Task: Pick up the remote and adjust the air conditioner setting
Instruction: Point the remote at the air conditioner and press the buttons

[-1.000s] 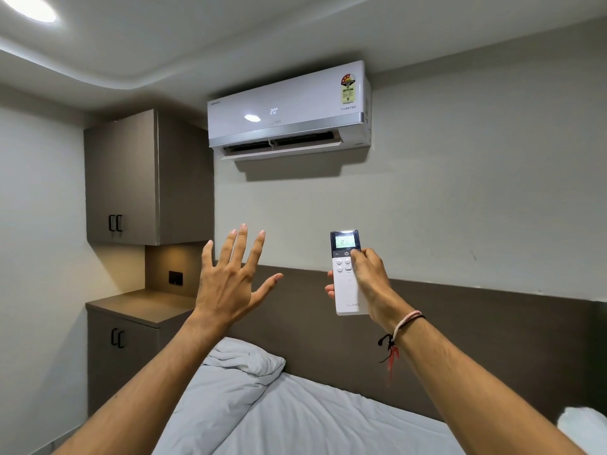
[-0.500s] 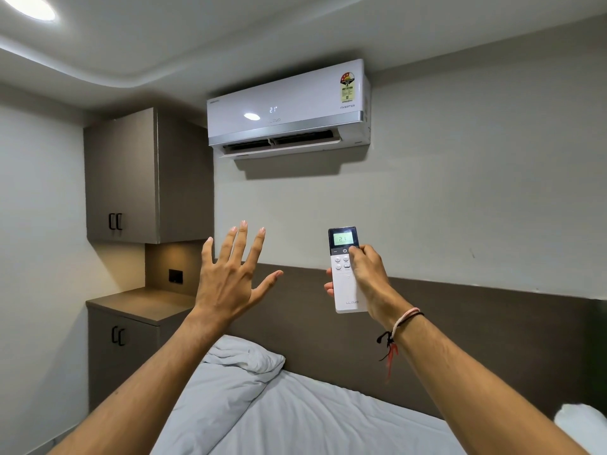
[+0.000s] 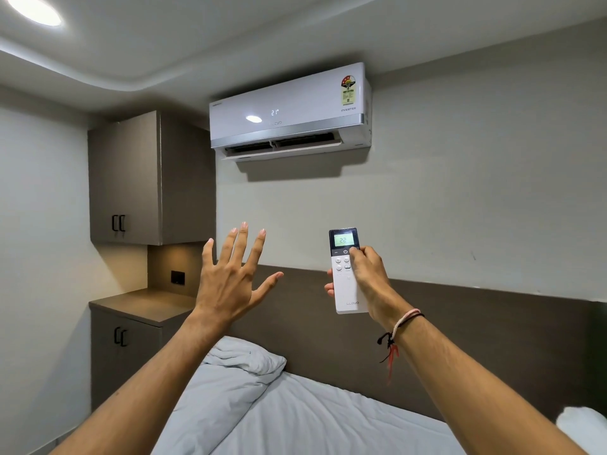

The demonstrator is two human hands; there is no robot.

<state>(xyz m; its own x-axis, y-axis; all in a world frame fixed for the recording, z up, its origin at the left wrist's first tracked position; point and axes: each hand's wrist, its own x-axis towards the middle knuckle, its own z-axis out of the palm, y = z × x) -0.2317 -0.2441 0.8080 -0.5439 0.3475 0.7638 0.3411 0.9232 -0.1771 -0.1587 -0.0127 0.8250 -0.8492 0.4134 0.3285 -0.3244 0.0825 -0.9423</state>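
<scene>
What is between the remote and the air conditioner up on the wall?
Nothing: in the head view only bare wall separates the remote, held in the right hand, from the air conditioner above it.

The white remote [image 3: 347, 274] stands upright in my right hand [image 3: 368, 277], its screen reading 22 above my thumb; the air conditioner [image 3: 290, 113] above shows 21.

- Both forearms bare, no sleeves in view.
- Right wrist: braided bracelet [image 3: 404, 320] of pale and dark cords, with black and red thread ends hanging.
</scene>
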